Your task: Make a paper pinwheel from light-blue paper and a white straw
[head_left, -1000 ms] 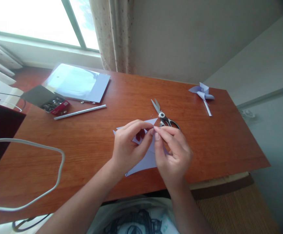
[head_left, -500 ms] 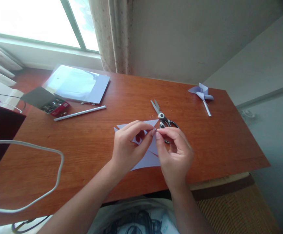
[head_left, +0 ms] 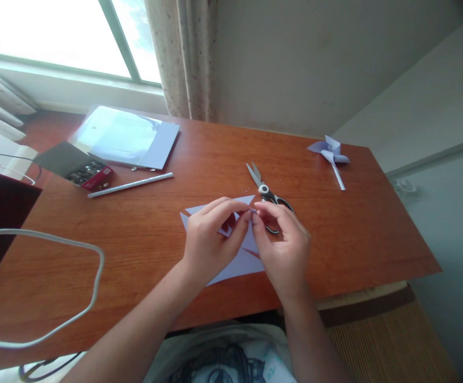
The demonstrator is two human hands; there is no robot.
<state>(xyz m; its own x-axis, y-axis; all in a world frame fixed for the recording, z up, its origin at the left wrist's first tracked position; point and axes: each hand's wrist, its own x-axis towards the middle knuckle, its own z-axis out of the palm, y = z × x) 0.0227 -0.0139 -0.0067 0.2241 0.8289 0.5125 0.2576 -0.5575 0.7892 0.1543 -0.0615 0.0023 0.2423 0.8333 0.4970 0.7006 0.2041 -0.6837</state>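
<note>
Two hands, left hand (head_left: 209, 242) and right hand (head_left: 283, 250), fingers pinching one cut paper (head_left: 241, 263); one scissors (head_left: 266, 194) near

Bright window (head_left: 56, 32) glare upper left (blown out); edges bend, corners darken.

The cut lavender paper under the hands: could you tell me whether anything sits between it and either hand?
Nothing visible does. The left hand and right hand both pinch the cut lavender paper directly; the scissors lie just beyond.

A home room: a wooden desk (head_left: 143, 234) under a curtained window (head_left: 56, 32), craft paper at 11 o'clock.
</note>
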